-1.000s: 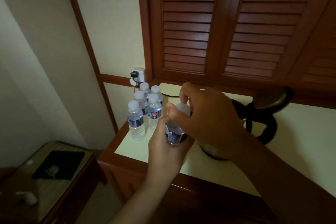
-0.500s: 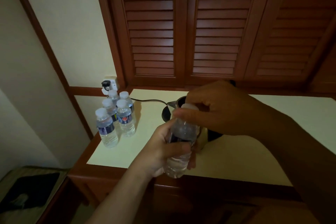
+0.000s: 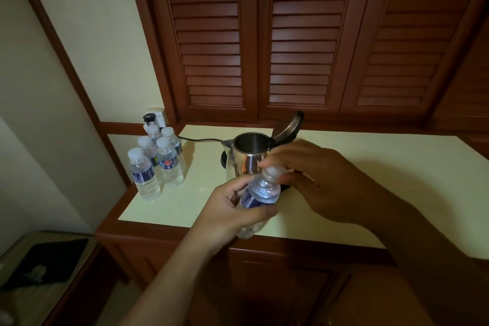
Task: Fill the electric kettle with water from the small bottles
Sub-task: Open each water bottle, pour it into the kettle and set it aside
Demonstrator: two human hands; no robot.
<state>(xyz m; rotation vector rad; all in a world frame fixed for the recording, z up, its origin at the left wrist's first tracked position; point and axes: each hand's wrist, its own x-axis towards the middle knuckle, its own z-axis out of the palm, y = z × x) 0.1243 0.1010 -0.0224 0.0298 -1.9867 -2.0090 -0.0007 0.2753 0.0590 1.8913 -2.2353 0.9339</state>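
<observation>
A steel electric kettle (image 3: 247, 159) stands on the pale counter (image 3: 370, 172) with its lid (image 3: 287, 126) flipped up and its inside dark. In front of it my left hand (image 3: 227, 209) grips a small clear water bottle (image 3: 260, 193) around its blue label, tilted with the neck toward the kettle. My right hand (image 3: 317, 177) pinches the bottle's white cap (image 3: 272, 171) with its fingertips. Several more small capped bottles (image 3: 156, 161) stand grouped at the counter's left end.
A black cord (image 3: 201, 139) runs from the kettle to a wall socket (image 3: 156, 118) behind the bottles. Dark louvred wooden doors (image 3: 291, 34) rise behind the counter. A lower side table with a black mat (image 3: 45, 262) sits at the bottom left.
The bottle has tipped from upright to leaning toward the kettle. My view has shifted, so the kettle and its raised lid now show clear of my right hand.
</observation>
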